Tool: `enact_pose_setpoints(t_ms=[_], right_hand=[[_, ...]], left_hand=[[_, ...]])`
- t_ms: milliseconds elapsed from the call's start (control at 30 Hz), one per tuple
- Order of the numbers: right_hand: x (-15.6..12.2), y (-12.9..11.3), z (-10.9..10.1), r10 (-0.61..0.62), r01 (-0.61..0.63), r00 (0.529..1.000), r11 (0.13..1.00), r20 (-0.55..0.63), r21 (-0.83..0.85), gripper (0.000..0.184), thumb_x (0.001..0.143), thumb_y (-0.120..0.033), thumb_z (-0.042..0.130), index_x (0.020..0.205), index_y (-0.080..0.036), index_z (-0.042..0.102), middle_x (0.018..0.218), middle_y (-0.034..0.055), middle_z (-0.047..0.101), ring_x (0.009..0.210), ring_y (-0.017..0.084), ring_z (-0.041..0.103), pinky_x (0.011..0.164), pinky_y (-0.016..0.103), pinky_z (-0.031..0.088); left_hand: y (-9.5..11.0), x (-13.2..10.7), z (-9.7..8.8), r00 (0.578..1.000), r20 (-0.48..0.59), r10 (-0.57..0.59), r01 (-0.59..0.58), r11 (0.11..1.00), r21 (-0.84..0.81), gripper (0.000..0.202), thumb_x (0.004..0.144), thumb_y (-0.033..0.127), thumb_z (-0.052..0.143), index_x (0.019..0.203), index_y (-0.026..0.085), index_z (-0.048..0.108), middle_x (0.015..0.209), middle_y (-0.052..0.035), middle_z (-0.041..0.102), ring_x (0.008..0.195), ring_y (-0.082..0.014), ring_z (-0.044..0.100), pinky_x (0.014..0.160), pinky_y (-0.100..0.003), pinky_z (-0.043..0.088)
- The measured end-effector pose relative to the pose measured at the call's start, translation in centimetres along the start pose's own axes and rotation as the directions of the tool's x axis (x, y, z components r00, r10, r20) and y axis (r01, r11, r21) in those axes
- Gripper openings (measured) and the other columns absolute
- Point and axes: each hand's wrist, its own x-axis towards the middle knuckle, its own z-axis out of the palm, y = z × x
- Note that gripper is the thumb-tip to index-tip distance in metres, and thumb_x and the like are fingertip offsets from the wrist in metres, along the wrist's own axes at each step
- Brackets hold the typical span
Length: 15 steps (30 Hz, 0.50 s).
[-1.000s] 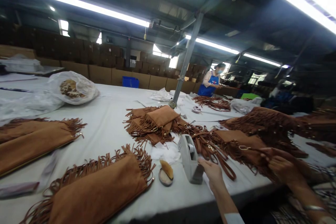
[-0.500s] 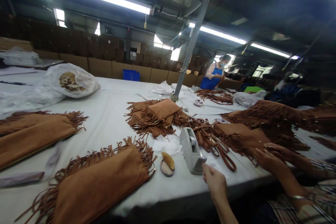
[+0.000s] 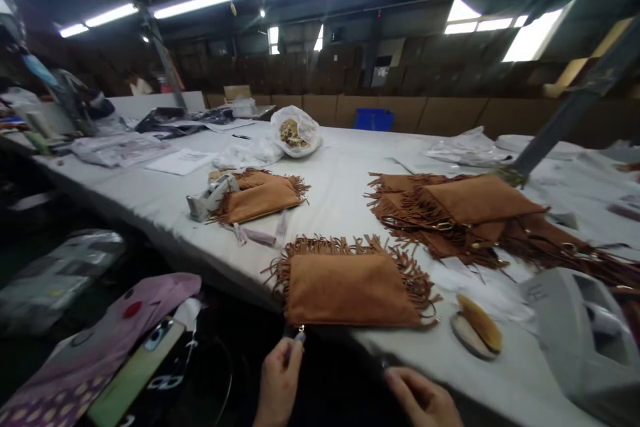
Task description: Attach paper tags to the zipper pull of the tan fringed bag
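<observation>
A brown suede fringed pouch (image 3: 350,287) lies flat at the table's front edge, its fringe spread along the back and sides. Below its front left corner, my left hand (image 3: 280,377) pinches what looks like the zipper pull (image 3: 301,332), a small greyish piece with a shiny metal ring. My right hand (image 3: 425,397) is just off the table edge, right of the pouch. Its fingers are pressed together on something small and dark, too blurred to name. A round tin-like dish with a yellowish piece (image 3: 477,327) and a grey tape dispenser (image 3: 580,333) stand to the right.
More fringed pouches (image 3: 485,203) are piled at the back right, and another pouch (image 3: 265,197) lies left beside a second tape dispenser (image 3: 213,197). Behind is a stuffed plastic bag (image 3: 296,132). A phone (image 3: 137,373) rests on a pink cloth at lower left.
My view has swung left, so the nearby person's hands at the right are out of frame. One hand was by the tape dispenser; now both my hands are at the pouch's front edge.
</observation>
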Motion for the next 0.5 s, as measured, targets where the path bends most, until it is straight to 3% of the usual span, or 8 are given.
enact_pose_setpoints(t_ms=[100, 200, 333, 500], right_hand=[[1.1, -3.8, 5.9, -0.181, 0.175, 0.956, 0.984, 0.233, 0.045, 0.041, 0.076, -0.054, 0.057, 0.067, -0.017, 0.070, 0.064, 0.0031, 0.063, 0.063, 0.018, 0.054, 0.059, 0.025, 0.043], [2.6, -4.8, 9.7, -0.255, 0.237, 0.909, 0.967, 0.330, 0.096, 0.043, 0.080, -0.052, 0.056, 0.067, -0.014, 0.069, 0.062, 0.0019, 0.059, 0.061, 0.015, 0.049, 0.056, 0.023, 0.039], [4.3, -4.0, 12.4, -0.245, 0.223, 0.911, 0.969, 0.331, 0.102, 0.045, 0.078, -0.052, 0.057, 0.060, -0.011, 0.068, 0.056, 0.0008, 0.055, 0.056, 0.012, 0.043, 0.051, 0.022, 0.034], [5.4, -2.8, 13.6, -0.155, 0.146, 0.933, 0.988, 0.323, 0.053, 0.042, 0.073, -0.048, 0.061, 0.056, -0.010, 0.068, 0.049, -0.0007, 0.050, 0.050, 0.010, 0.037, 0.045, 0.021, 0.027]], left_hand=[[0.1, -0.5, -0.2, 0.999, -0.002, 0.051, -0.051, 0.998, 0.038, 0.048, 0.085, 0.060, 0.044, 0.066, 0.017, 0.057, 0.059, 0.0029, 0.051, 0.058, -0.0120, 0.048, 0.058, -0.022, 0.039], [0.1, -0.8, -0.5, 0.994, 0.028, 0.108, -0.110, 0.992, 0.063, 0.042, 0.090, 0.051, 0.041, 0.071, 0.018, 0.058, 0.064, 0.0002, 0.059, 0.062, -0.0140, 0.054, 0.061, -0.023, 0.041], [0.2, -0.8, -0.8, 0.983, 0.044, 0.179, -0.183, 0.974, 0.133, 0.034, 0.094, 0.040, 0.036, 0.078, 0.020, 0.059, 0.070, -0.0021, 0.064, 0.066, -0.0160, 0.060, 0.063, -0.024, 0.041], [0.1, -0.8, -1.1, 0.973, 0.033, 0.227, -0.230, 0.956, 0.183, 0.029, 0.093, 0.034, 0.037, 0.079, 0.022, 0.058, 0.074, -0.0035, 0.066, 0.070, -0.0176, 0.063, 0.065, -0.025, 0.040]])
